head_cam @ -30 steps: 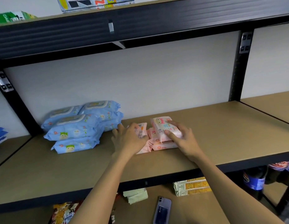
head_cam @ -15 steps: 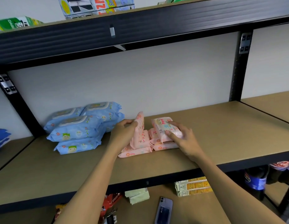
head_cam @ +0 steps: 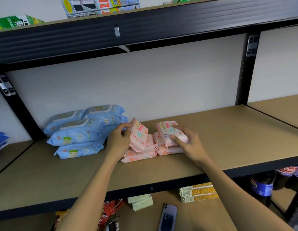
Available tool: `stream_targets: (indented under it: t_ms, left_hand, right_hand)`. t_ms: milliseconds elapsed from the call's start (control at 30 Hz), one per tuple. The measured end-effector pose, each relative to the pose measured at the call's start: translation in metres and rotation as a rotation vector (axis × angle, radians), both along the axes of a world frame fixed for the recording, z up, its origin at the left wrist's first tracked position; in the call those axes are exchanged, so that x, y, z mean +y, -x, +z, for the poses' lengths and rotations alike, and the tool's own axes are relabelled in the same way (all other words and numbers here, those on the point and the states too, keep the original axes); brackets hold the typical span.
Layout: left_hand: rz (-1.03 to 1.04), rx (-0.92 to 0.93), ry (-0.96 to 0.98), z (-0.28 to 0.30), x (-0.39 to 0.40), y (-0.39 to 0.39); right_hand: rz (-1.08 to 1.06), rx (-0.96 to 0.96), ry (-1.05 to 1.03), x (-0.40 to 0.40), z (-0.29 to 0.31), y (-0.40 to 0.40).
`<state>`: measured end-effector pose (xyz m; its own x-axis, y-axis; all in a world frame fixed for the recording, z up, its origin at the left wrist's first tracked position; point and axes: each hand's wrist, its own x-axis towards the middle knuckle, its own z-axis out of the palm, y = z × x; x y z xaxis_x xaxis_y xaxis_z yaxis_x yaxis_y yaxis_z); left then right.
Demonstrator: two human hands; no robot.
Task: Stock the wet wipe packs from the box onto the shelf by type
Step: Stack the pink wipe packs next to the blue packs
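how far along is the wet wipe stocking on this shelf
Done: the blue wipe packs sit stacked at the shelf's left. In hand: the left hand tilts one pink wipe pack upright, the right hand rests on another atop the pink pile. Left: unclear, since the box isn't visible.

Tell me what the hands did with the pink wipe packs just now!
The left hand tipped a pink wipe pack up off the left pink stack; a second ago it lay flat under that hand, and now it leans on edge, pinched at its top. The right hand kept holding the top pack of the right pink stack. The blue wipe packs stayed put.
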<state>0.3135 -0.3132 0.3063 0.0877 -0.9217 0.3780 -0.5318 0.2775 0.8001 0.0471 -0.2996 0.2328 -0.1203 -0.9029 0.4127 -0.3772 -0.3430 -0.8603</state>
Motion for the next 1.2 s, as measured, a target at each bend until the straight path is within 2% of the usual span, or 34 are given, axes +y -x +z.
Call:
stream_targets:
  t_ms: [200,300,467,633,733,800,900,1000,1200]
  left_hand:
    - [-0.040,-0.012,-0.072,-0.018,-0.005,-0.006]
    - [-0.018,-0.007,-0.016,-0.035,-0.009,-0.009]
    - [-0.091,0.158,0.102,-0.056,-0.001,-0.001]
    - [-0.117,0.315,0.175,-0.074,-0.001,-0.003]
    - [-0.163,0.288,0.207,-0.075,-0.004,-0.005]
    - [-0.150,0.186,0.258,-0.077,-0.005,-0.006]
    - [-0.090,0.117,0.314,-0.079,-0.008,-0.006]
    - [-0.018,0.049,0.324,-0.078,-0.004,-0.003]
    - [0.010,0.027,0.260,-0.074,0.007,-0.003]
  right_hand:
    - [-0.011,0.007,-0.002,0.005,0.004,-0.001]
    - [-0.017,0.019,-0.003,0.007,0.005,-0.002]
    - [0.016,0.023,-0.015,0.002,0.001,0.000]
    - [-0.051,0.018,0.055,0.007,0.005,-0.005]
    - [-0.131,-0.025,0.074,0.008,0.011,-0.010]
    - [-0.216,0.029,0.066,0.002,0.018,-0.011]
    - [-0.279,0.223,-0.037,-0.006,0.033,-0.015]
    - [-0.238,0.411,-0.157,-0.009,0.043,-0.019]
    - [-0.108,0.546,-0.250,-0.008,0.055,-0.008]
